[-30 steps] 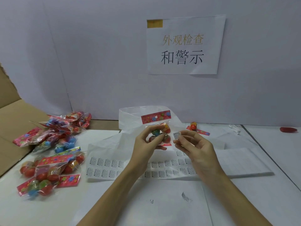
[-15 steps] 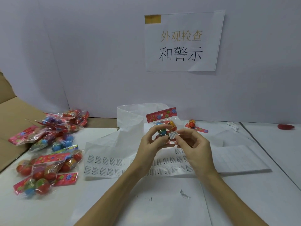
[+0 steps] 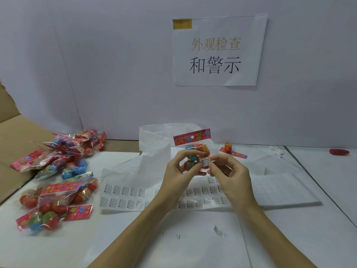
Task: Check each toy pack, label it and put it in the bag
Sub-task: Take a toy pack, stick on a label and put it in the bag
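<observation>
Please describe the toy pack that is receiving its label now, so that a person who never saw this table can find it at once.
Start from the paper sign on the back wall and look straight down to the two hands above the label sheet. The left hand holds the toy pack upright while the right hand presses a white label on it. Every other pack lies on the table; only this one is lifted.

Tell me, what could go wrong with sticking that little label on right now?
The label is small and pinched at its edge by the right hand, so it could fold or go on crooked. The toy pack is held in the air by the left hand alone, with lumpy round toys under the film, so the label may wrinkle. A loose curled label already lies on the table; this one might drop too.
</observation>
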